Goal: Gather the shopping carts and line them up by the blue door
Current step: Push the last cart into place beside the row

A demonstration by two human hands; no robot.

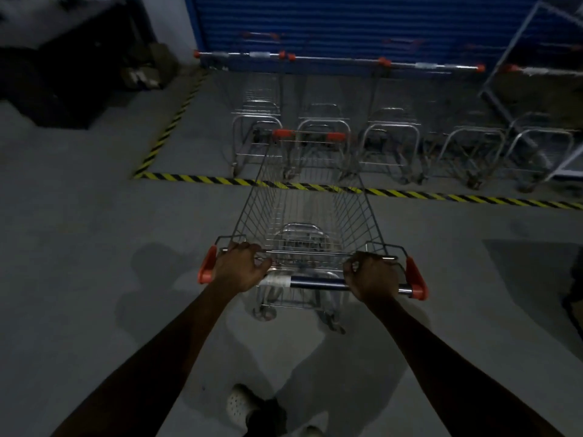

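left hand (241,266), right hand (372,274), gripping cart handle (315,282)

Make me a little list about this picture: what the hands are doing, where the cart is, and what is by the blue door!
left hand: grips the handle near its left end
right hand: grips the handle near its right end
pushed cart: wire basket looks empty, pointed at the row ahead
parked carts: several, side by side
blue door: right behind the parked carts
striped tape: yellow and black line on the floor around the parked carts
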